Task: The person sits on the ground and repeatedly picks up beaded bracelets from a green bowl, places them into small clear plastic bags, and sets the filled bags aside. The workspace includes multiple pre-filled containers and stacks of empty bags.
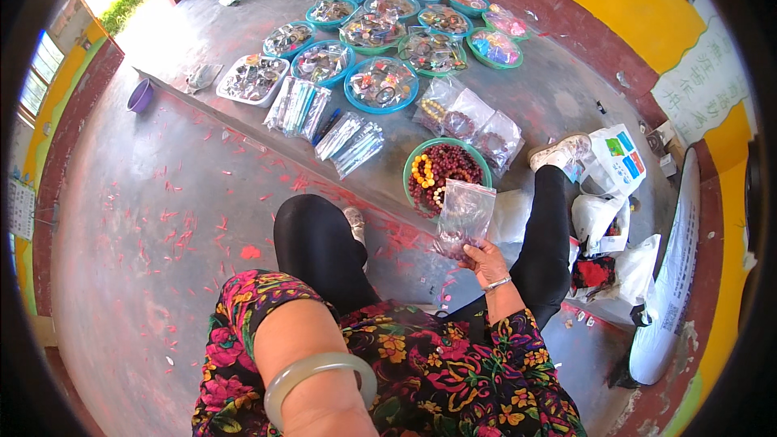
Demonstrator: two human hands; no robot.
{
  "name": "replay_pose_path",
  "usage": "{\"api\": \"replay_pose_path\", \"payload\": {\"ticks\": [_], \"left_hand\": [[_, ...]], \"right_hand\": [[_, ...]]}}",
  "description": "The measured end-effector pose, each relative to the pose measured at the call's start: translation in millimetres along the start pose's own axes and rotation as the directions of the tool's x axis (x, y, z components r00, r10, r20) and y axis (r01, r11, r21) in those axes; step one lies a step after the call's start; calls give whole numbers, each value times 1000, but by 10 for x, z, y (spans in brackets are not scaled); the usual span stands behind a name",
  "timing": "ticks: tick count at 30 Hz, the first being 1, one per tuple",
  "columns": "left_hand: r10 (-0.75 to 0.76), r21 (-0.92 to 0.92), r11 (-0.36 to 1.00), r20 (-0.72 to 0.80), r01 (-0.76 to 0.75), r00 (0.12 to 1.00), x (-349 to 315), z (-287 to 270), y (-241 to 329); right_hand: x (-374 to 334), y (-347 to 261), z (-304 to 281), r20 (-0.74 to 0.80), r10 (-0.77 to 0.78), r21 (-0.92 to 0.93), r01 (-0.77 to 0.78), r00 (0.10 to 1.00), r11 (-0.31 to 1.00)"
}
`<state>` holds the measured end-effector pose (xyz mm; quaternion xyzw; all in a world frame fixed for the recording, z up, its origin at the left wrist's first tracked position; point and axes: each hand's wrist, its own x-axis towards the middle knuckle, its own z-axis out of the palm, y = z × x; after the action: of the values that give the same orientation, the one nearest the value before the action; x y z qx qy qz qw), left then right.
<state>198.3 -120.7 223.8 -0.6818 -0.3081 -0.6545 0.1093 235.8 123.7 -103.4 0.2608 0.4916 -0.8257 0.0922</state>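
Note:
My right hand (484, 265), with a thin bracelet at the wrist, is closed on the lower edge of a clear zip plastic bag (469, 204). Dark red contents, apparently beads, show at the bag's bottom. The bag hangs in front of a green basket (410, 168) of dark red and yellow bead strings (453, 163) and hides part of its near rim. My left forearm, wearing a pale green bangle (293, 382), bends back toward the lower edge. My left hand lies beyond the picture.
Several baskets of small bagged goods (381, 83) fill the raised floor ahead. Bundles of pens (350, 144) and bagged bead strings (477, 125) lie nearer. White plastic bags (599, 214) crowd my right. A step edge (235, 139) crosses the floor; a purple bucket (140, 97) stands left.

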Motion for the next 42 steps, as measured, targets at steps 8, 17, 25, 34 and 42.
{"api": "replay_pose_path", "payload": {"ticks": [8,17,25,34,42], "left_hand": [[-19,-20,1000,6,19,1000,-37,12,-1],[-289,193,931,-134,311,948,-644,-102,-284],[-514,-792,586,-197,174,835,-211,11,88],[-299,-839,532,-315,-117,901,10,131,9],[-299,-931,345,11,118,954,170,-252,-133]], "right_hand": [[33,29,-44,-2,1,41,-1,1000,999],[80,81,-96,-42,25,25,-24,999,999],[70,68,-132,-47,29,14,-28,998,999],[64,63,-117,-65,53,33,-51,996,998],[94,90,-120,-51,46,58,-43,998,997]]}}
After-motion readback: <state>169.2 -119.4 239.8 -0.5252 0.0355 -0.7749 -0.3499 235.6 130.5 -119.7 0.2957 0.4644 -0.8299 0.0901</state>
